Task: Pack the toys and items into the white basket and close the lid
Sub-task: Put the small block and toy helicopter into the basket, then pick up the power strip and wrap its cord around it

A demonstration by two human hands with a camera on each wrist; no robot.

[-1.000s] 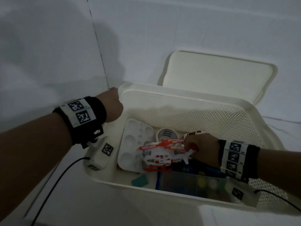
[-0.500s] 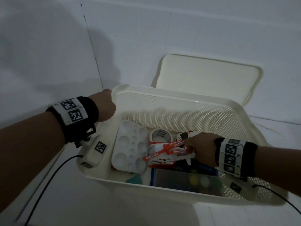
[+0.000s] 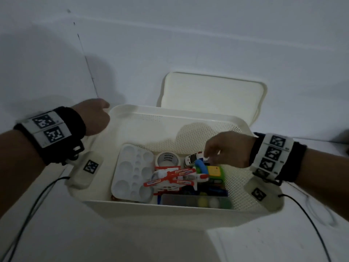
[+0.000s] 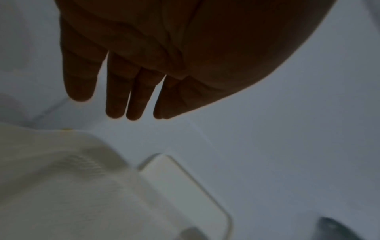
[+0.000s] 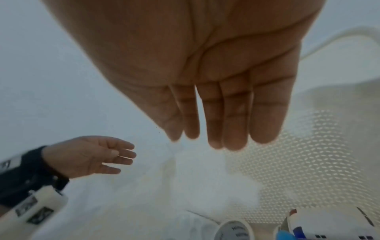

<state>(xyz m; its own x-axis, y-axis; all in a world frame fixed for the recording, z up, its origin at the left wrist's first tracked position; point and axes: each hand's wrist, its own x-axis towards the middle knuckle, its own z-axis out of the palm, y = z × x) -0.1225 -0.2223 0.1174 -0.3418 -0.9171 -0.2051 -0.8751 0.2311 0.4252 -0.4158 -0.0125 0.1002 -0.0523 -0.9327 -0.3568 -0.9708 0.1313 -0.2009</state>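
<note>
The white basket (image 3: 170,118) stands on the white surface, its lid (image 3: 211,95) lying flat behind it. Inside lie a white paint palette (image 3: 132,173), a tape roll (image 3: 167,158), a red and white toy helicopter (image 3: 173,179), a small white toy car (image 3: 192,157), a green and yellow toy (image 3: 213,172) and a clear box of colours (image 3: 196,201). My right hand (image 3: 224,150) hovers over the toys with straight fingers (image 5: 226,116), holding nothing. My left hand (image 3: 94,115) floats just outside the basket's left rim, its fingers (image 4: 115,91) extended and empty.
White walls meet in a corner (image 3: 90,72) behind the basket on the left. Black cables (image 3: 37,201) trail from both wrist units across the white surface in front. The basket's perforated side wall (image 5: 298,154) is near my right hand.
My right hand let go of the toy helicopter and lifted up and to the right. The helicopter now lies in the basket. My left hand came off the rim and opened.
</note>
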